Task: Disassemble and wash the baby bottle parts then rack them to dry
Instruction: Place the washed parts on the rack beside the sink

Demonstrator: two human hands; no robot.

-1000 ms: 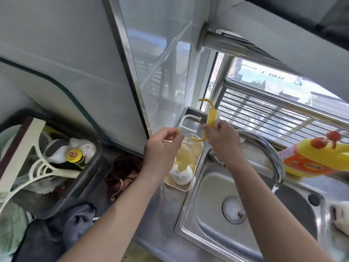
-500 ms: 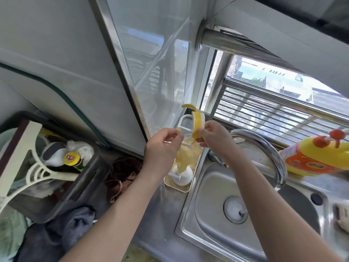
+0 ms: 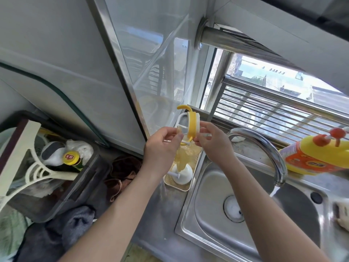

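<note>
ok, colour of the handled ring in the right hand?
Yellow handled ring, with a white inner rim; head view.

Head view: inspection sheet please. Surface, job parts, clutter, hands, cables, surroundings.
Surface: steel counter; sink with faucet running.
Job's things: yellow handle ring held above the drying rack, which stands in a tray beside the sink.
Clutter: detergent bottle right of the faucet; dark bin of oddments and grey cloth at left.
Hands: left hand pinches at the rack's top; right hand pinches the handle ring.
Cables: nothing seen.
Surroundings: barred window behind the sink; glass panel at left.
</note>
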